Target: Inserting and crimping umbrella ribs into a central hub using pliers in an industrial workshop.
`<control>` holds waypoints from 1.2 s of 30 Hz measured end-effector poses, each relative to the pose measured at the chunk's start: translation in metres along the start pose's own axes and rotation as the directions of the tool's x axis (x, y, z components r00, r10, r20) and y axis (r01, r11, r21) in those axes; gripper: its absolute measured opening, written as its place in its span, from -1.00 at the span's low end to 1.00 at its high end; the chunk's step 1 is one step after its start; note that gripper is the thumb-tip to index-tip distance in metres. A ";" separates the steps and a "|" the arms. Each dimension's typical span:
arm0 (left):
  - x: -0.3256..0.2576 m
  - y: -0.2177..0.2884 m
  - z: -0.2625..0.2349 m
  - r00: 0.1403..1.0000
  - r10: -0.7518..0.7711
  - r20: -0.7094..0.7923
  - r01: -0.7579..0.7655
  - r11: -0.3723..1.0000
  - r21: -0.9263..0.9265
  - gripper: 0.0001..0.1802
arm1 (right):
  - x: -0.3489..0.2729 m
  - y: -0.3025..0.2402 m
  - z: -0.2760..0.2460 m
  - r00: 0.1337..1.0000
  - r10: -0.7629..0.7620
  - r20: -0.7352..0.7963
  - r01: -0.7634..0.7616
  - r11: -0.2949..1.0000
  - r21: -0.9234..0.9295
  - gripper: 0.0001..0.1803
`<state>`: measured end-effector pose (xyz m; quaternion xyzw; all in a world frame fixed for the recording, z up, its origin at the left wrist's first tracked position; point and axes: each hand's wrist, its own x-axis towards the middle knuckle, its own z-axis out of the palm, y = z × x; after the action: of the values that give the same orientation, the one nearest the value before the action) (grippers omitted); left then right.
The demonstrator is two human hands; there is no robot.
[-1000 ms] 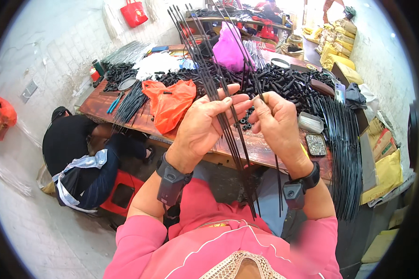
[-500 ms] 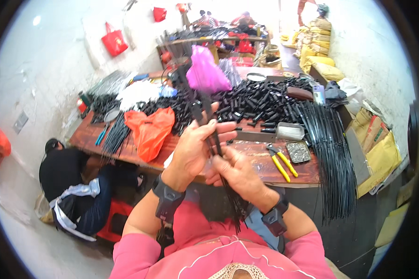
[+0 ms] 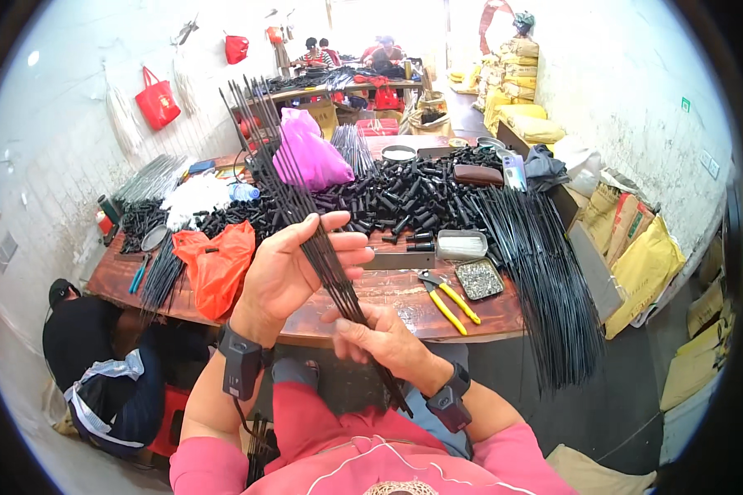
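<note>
Rods, thin and black, made up the bundle (image 3: 305, 210) I watched: light, stiff yet springy, probably slick, apt to splay at the free ends. Its long axis ran diagonally, upper tips fanning toward the far left over the tabletop (image 3: 404, 289), lower ends pointing down at the lap. The left hand (image 3: 293, 268) had its grip curled around the middle; the right hand (image 3: 380, 338) pinched the rods just below. Holding near mid-length looked soundest to me.

A small assembly workshop

Black tubes (image 3: 404, 194) heaped on a wooden counter (image 3: 437, 309); thin rod bundles (image 3: 545, 272), yellow pliers (image 3: 447, 297), stacked sacks (image 3: 516, 91); other workers at a far bench.
</note>
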<state>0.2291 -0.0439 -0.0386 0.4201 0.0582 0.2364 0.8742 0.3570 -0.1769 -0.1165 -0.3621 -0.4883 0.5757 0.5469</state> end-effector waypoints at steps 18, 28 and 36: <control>0.011 -0.019 0.030 0.985 -0.055 0.161 0.013 0.968 0.250 -0.39 | -0.015 0.004 -0.022 0.979 -0.201 -0.037 0.199 0.978 -0.061 -0.72; 0.014 -0.025 0.023 0.966 -0.115 0.231 0.040 0.951 0.307 -0.38 | -0.028 -0.002 -0.022 0.981 -0.194 0.010 0.194 0.973 -0.125 -0.67; 0.000 -0.017 0.025 0.968 -0.114 0.224 0.005 0.899 0.438 -0.42 | -0.027 -0.020 -0.022 0.981 0.086 0.175 -0.023 0.942 -0.335 -0.73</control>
<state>0.2424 -0.0707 -0.0353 0.6281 0.0142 0.1369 0.7658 0.3874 -0.2015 -0.1063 -0.4065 -0.6170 0.5320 0.4137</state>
